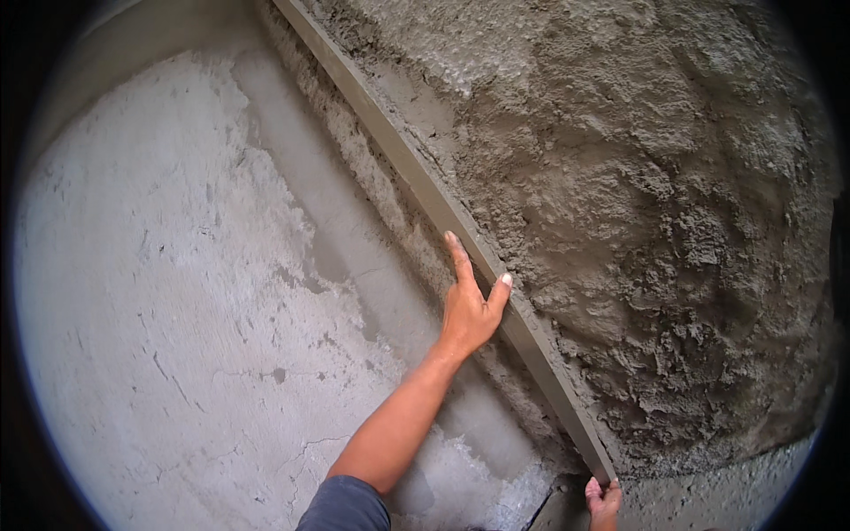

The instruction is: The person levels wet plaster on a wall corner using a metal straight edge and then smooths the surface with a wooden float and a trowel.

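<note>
Long bar (pixel 427 188), lying diagonally along the rough mortar (pixel 637 195). I judge the step in hand to be aligning it; the next move calls for even pressure from both sides. My left grip (pixel 469 316), forefinger extended, grasps it partway along; my right grip (pixel 604 505) pinches its lower end.

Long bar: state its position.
In the head view, the long bar slants from upper left to lower right beside the rough surface, left hand on it, right hand at its lower end.
</note>
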`<action>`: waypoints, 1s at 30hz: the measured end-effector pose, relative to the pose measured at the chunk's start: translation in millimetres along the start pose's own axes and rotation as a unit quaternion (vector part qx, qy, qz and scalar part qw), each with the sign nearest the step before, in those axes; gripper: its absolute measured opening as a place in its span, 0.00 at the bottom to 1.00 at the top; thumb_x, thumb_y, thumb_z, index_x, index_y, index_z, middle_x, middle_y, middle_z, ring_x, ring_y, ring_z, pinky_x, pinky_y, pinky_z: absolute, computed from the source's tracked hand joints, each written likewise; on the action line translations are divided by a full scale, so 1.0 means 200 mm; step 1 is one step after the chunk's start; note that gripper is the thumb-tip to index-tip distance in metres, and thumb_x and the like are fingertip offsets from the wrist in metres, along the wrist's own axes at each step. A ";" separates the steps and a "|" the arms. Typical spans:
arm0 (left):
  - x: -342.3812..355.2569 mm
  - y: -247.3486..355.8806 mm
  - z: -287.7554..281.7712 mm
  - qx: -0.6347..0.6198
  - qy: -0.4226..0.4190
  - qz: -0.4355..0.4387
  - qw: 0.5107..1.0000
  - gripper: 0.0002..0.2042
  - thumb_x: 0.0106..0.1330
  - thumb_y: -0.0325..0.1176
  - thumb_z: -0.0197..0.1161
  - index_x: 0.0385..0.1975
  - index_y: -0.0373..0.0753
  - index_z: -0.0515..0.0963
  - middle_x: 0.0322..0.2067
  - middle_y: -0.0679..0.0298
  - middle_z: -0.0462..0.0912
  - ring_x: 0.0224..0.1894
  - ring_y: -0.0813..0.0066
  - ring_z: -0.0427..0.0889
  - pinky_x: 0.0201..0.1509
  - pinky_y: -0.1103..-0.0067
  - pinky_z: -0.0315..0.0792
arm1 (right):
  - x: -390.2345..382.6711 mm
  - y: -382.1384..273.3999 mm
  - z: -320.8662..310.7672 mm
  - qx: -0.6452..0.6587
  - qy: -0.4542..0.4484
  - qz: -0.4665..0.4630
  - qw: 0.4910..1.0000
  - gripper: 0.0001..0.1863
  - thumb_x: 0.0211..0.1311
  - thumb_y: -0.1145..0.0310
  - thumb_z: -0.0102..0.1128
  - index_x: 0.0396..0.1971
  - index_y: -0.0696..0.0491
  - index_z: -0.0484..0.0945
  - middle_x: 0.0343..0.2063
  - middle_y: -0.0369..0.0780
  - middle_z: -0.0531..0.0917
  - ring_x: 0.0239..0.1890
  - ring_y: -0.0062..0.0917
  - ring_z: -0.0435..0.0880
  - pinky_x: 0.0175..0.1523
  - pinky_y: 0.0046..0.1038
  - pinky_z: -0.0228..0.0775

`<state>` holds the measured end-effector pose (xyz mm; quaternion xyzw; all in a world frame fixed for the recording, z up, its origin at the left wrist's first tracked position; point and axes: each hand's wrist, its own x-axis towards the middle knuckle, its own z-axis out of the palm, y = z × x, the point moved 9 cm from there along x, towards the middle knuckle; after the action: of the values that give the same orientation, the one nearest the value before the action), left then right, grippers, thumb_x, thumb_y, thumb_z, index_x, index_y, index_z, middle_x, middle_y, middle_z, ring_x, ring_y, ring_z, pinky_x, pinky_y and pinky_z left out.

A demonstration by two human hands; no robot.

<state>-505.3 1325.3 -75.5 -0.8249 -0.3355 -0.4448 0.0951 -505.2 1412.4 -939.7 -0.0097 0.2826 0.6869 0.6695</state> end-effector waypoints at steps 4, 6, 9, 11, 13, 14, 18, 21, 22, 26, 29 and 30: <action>-0.04 -0.13 -0.21 0.097 0.009 -0.040 0.994 0.51 0.72 0.42 0.61 0.76 0.30 0.25 0.69 0.27 0.60 0.68 0.46 0.72 0.72 0.68 0.64 | -0.41 0.41 0.15 -0.055 0.128 0.046 0.989 0.20 0.76 0.51 0.52 0.51 0.53 0.78 0.43 0.42 0.84 0.41 0.39 0.83 0.48 0.42 0.80; 0.08 -0.10 -0.24 0.128 0.034 0.011 0.991 0.51 0.72 0.42 0.61 0.76 0.30 0.25 0.71 0.28 0.57 0.71 0.44 0.68 0.73 0.66 0.62 | -0.44 0.36 0.27 -0.012 0.103 0.035 0.994 0.21 0.76 0.51 0.53 0.51 0.54 0.78 0.43 0.44 0.84 0.41 0.40 0.83 0.49 0.42 0.80; 0.05 -0.03 -0.16 0.077 0.013 -0.046 0.996 0.51 0.73 0.43 0.61 0.76 0.30 0.25 0.74 0.28 0.49 0.76 0.42 0.58 0.76 0.66 0.56 | -0.52 0.31 0.29 -0.008 0.130 0.033 0.991 0.21 0.76 0.51 0.53 0.51 0.54 0.77 0.44 0.45 0.83 0.42 0.40 0.83 0.49 0.42 0.80; -0.01 -0.02 -0.12 0.062 0.015 -0.054 0.996 0.51 0.73 0.44 0.61 0.76 0.30 0.25 0.74 0.28 0.47 0.77 0.42 0.55 0.77 0.66 0.54 | -0.50 0.25 0.29 -0.016 0.130 0.034 0.991 0.21 0.76 0.51 0.53 0.51 0.55 0.77 0.43 0.44 0.83 0.42 0.40 0.83 0.49 0.42 0.80; -0.04 0.00 -0.03 0.088 0.030 -0.001 0.996 0.50 0.72 0.43 0.61 0.77 0.31 0.27 0.57 0.30 0.72 0.54 0.41 0.79 0.58 0.64 0.73 | -0.42 0.11 0.20 -0.011 0.086 0.011 0.996 0.21 0.76 0.51 0.53 0.51 0.55 0.77 0.42 0.44 0.83 0.42 0.39 0.83 0.49 0.42 0.80; -0.06 -0.01 -0.03 0.103 0.035 0.011 0.994 0.50 0.72 0.43 0.61 0.77 0.31 0.27 0.52 0.30 0.80 0.46 0.41 0.87 0.52 0.63 0.79 | -0.42 0.11 0.21 -0.014 0.087 0.011 0.996 0.21 0.76 0.51 0.53 0.51 0.55 0.77 0.42 0.44 0.83 0.42 0.39 0.83 0.49 0.42 0.80; 0.07 0.06 -0.04 0.050 0.018 -0.046 0.998 0.51 0.72 0.44 0.62 0.77 0.30 0.26 0.37 0.47 0.86 0.31 0.64 0.85 0.40 0.70 0.79 | -0.45 -0.01 0.26 -0.056 0.091 -0.008 0.994 0.23 0.76 0.50 0.53 0.51 0.56 0.76 0.42 0.45 0.83 0.42 0.39 0.83 0.50 0.42 0.80; 0.18 0.19 -0.18 0.080 0.055 -0.013 0.995 0.52 0.71 0.45 0.62 0.77 0.30 0.27 0.25 0.58 0.83 0.21 0.74 0.76 0.29 0.72 0.74 | -0.62 0.09 0.48 -0.023 0.092 0.012 0.995 0.22 0.76 0.51 0.54 0.51 0.57 0.76 0.42 0.44 0.84 0.42 0.40 0.84 0.47 0.42 0.82; 0.21 0.27 -0.17 0.078 0.047 -0.025 0.996 0.52 0.71 0.45 0.63 0.77 0.30 0.27 0.28 0.56 0.85 0.23 0.72 0.79 0.31 0.72 0.76 | -0.67 0.02 0.51 -0.029 0.087 0.002 0.996 0.22 0.76 0.51 0.54 0.51 0.57 0.76 0.42 0.44 0.84 0.42 0.40 0.84 0.47 0.42 0.82; 0.22 0.53 -0.03 0.033 0.049 0.035 0.998 0.51 0.70 0.44 0.63 0.76 0.30 0.29 0.38 0.46 0.88 0.34 0.58 0.90 0.43 0.71 0.84 | -0.87 -0.29 0.62 -0.114 0.010 -0.072 0.991 0.19 0.75 0.53 0.55 0.45 0.57 0.78 0.36 0.43 0.83 0.39 0.38 0.84 0.48 0.39 0.80; 0.15 0.65 0.05 0.017 0.004 0.023 1.000 0.52 0.69 0.44 0.63 0.76 0.29 0.27 0.34 0.47 0.88 0.29 0.53 0.89 0.38 0.67 0.85 | -1.53 -0.25 1.00 -0.528 -0.130 -0.197 0.816 0.15 0.70 0.57 0.62 0.44 0.55 0.80 0.31 0.37 0.81 0.34 0.24 0.78 0.40 0.27 0.73; 0.14 0.68 0.07 0.052 0.012 0.025 0.998 0.53 0.69 0.45 0.64 0.76 0.29 0.27 0.25 0.50 0.86 0.23 0.53 0.86 0.32 0.66 0.83 | -1.84 -0.23 1.20 -0.646 -0.149 -0.257 0.703 0.16 0.67 0.57 0.65 0.45 0.53 0.81 0.31 0.34 0.80 0.33 0.18 0.76 0.36 0.23 0.69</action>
<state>-398.2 1243.2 -42.0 -0.8214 -0.3366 -0.4343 0.1530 -337.6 1168.9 -611.3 -0.4098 -0.3478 0.4944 0.6831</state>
